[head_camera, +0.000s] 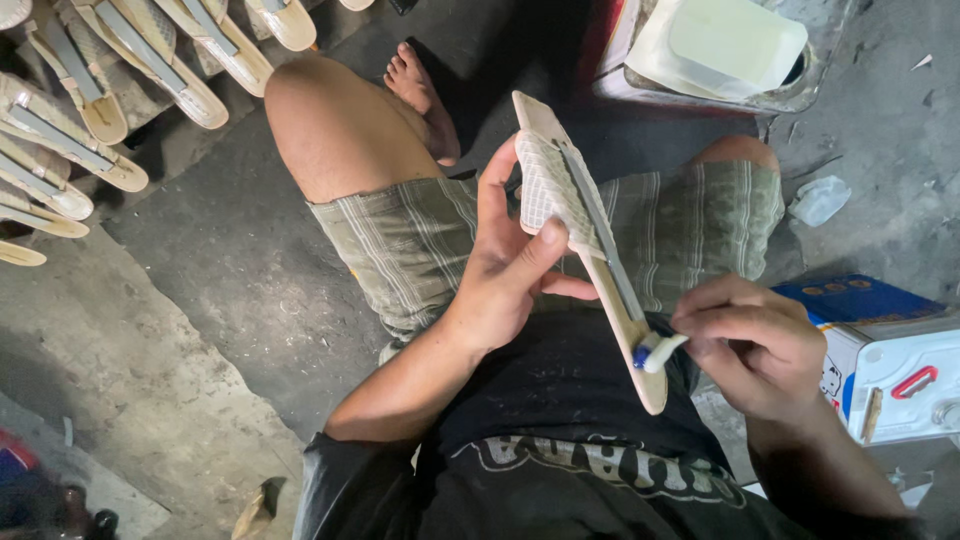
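The person sat with knees apart over a grey concrete floor (230, 270), and the left hand (510, 270) was closed around a beige sandal sole (590, 250), thumb pressed on its woven cream strap (548, 185) and fingers behind, holding the sole tilted with its toe end up and away and its heel end down toward the lap. The right hand (755, 345) was pinched shut on a small brush (655, 352) with a blue ferrule and pale bristles, whose tip touched the sole near the heel end. A grey strip (605, 235) ran lengthwise down the middle of the sole; whether this was a wet coat or a fitted part could not be told from the single view. Judged from the brush position at the lower end, the coating pass on this piece looked well along, with the heel area in hand and the edges possibly left. On the floor to the upper left lay a row of finished-looking sandals (90, 110), each with a similar grey centre strip, which suggested a good share of the batch was already through this step. A blue-and-white tin can (885, 360) stood just beside the right hand, and a pale plastic container (720, 45) sat beyond the knees. No untreated soles were visible, so the remaining count could not be told.
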